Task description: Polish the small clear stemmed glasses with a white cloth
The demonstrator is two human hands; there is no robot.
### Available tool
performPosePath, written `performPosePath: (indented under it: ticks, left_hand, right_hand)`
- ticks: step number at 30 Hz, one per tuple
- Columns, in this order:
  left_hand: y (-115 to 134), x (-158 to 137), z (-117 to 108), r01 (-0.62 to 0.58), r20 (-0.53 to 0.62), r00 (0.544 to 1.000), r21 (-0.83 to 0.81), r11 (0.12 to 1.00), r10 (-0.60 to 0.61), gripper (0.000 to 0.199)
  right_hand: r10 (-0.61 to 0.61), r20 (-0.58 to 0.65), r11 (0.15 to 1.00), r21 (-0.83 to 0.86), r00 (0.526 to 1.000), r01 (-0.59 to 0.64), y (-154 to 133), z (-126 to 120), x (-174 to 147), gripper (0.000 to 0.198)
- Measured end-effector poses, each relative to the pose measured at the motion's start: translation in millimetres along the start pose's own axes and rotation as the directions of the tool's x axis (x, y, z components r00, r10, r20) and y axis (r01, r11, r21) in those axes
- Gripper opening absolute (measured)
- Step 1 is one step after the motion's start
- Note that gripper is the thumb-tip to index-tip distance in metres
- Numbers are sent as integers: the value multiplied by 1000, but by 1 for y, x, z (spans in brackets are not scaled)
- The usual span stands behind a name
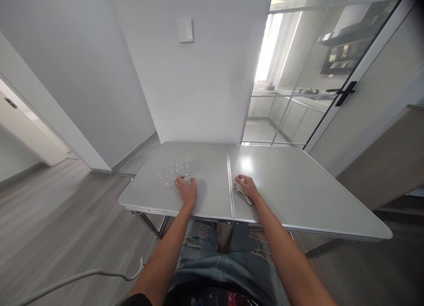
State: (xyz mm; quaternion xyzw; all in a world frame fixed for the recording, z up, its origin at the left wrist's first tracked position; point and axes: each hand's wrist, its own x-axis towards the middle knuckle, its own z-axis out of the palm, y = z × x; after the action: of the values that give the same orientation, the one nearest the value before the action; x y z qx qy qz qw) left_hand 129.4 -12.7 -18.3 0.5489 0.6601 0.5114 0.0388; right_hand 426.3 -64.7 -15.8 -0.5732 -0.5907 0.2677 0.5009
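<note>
Head camera view: a pale grey tabletop [298, 182] is seen from above, divided into two halves by a metal seam [230, 184]. On its left half, small clear pieces [177, 167] are scattered in a loose cluster. The left grip [186, 190] is placed at the near right edge of that cluster; its fingers are curved and its thumb is held apart from them, so a half-open shape is made. Whether any clear piece is touched by the fingertips cannot be told. By the right grip [247, 186], which is closed, a bundled white cord [245, 196] is held just right of the seam, its looped end being left exposed below the fingers, near the tabletop. Beyond the far edge, a white switch [186, 31] is mounted on the wall [212, 89], and a glass door [288, 67] with a black handle [345, 93] is seen to the right. At lower left, a pale hose [89, 274] is seen above the grey wood floor [82, 226].
</note>
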Motion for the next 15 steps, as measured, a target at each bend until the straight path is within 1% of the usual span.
performPosePath:
  ticks: [6,9,12,15]
  left_hand:
    - [-6,0,7,72,-111,991,-30,997,-75,56]
    - [-11,5,14,85,-134,986,-83,993,-95,67]
    - [-16,16,17,119,-123,983,-114,986,-133,68]
    - [-18,26,18,131,-105,983,-156,979,-148,61]
  right_hand:
    - [1,13,1000,25,1000,-1,7,-1,3,44]
    - [15,25,999,36,1000,-16,9,-1,5,45]
    - [21,30,999,45,999,-22,9,-1,4,46]
    - [27,22,996,80,999,-29,9,-1,4,48]
